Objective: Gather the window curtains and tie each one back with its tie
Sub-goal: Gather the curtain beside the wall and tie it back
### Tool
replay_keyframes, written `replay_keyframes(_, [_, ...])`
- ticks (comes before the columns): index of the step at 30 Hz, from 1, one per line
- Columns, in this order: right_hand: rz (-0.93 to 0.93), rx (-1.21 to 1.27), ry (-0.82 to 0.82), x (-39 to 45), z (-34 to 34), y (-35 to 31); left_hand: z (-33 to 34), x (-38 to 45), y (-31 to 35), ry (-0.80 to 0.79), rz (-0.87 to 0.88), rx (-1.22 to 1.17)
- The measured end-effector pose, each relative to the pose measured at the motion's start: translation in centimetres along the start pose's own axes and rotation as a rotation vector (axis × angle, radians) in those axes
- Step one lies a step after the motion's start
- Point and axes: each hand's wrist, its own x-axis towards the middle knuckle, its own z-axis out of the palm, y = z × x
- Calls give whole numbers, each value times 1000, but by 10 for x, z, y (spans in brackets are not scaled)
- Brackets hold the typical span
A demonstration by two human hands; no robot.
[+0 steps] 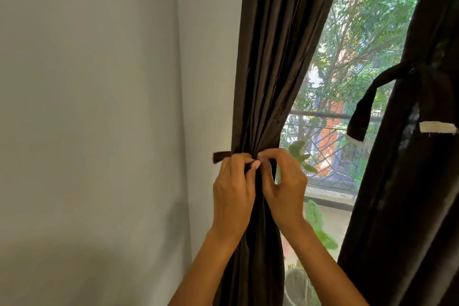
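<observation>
Hands meet at the middle of my view, both working at the pinch point of the left curtain [268, 57]. My left hand [233, 194] has its fingers curled round the gathered cloth and the dark tie [221, 156], whose loose end sticks out toward nine o'clock against the pale wall [99, 107]. My right hand [283, 186] sits just beside it at three o'clock, fingertips bent inward and pinching the tie where it crosses the bunched folds; the two thumbs nearly touch. Whether the tie ends are joined I cannot tell, since the fingers cover that spot.

Above the hands the left curtain fans out toward twelve o'clock, below them it hangs in a narrow bundle. At three o'clock the right curtain [409, 181] hangs dark, its own tie [367, 104] looped off it and dangling free toward the window [360, 45], a pale strip [438, 128] showing on the cloth beside it. Green foliage shows through the window.
</observation>
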Motion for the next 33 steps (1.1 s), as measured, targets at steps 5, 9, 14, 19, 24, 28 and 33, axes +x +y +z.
replay_keyframes(5, [157, 174, -23, 1, 3, 9, 7, 2, -7, -50, -135, -225])
replay_keyframes(9, [20, 149, -145, -1, -2, 15, 5, 2, -12, -37, -135, -298])
replay_keyframes(14, [-14, 80, -97, -4, -2, 16, 9, 1, -17, -33, -165, -357])
replay_keyframes(19, [96, 137, 21, -12, 4, 12, 11, -3, -21, -14, -148, -265])
replay_keyframes(24, [222, 225, 28, -12, 9, 10, 4, 10, -33, -189, -328, -381])
replay_keyframes(28, [229, 236, 21, -11, 11, 9, -3, 20, -36, -282, -347, -583])
replay_keyframes(33, [296, 209, 71, -13, 14, 8, 12, -4, -14, 12, -296, -445])
